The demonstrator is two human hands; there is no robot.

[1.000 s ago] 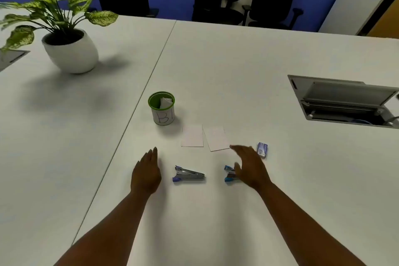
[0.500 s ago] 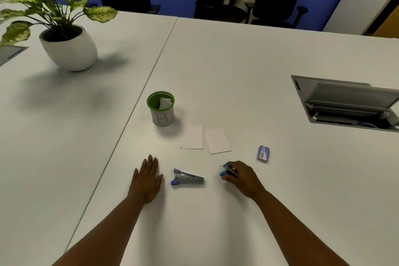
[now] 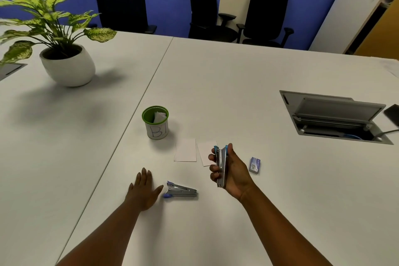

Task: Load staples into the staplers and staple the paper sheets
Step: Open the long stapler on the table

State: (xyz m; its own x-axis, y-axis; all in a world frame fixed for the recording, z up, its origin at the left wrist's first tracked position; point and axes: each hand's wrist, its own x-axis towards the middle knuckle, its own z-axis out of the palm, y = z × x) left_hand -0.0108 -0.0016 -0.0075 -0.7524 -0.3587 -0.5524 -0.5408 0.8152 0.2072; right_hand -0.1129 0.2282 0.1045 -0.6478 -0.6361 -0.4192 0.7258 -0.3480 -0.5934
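Holding blue stapler [image 3: 222, 165] upright, right hand [image 3: 232, 174] grip wrapped around it; left hand [image 3: 143, 190] flat on tabletop [image 3: 237, 93]. Free left should pop the magazine; staple box [image 3: 255, 165] sits just right of grip.

The cup [image 3: 155, 123] with the green rim, beyond the left hand [image 3: 143, 192], bears handwritten "B1". Print on the small box [image 3: 255, 165] just right of the right hand [image 3: 232, 171] is too small to read.
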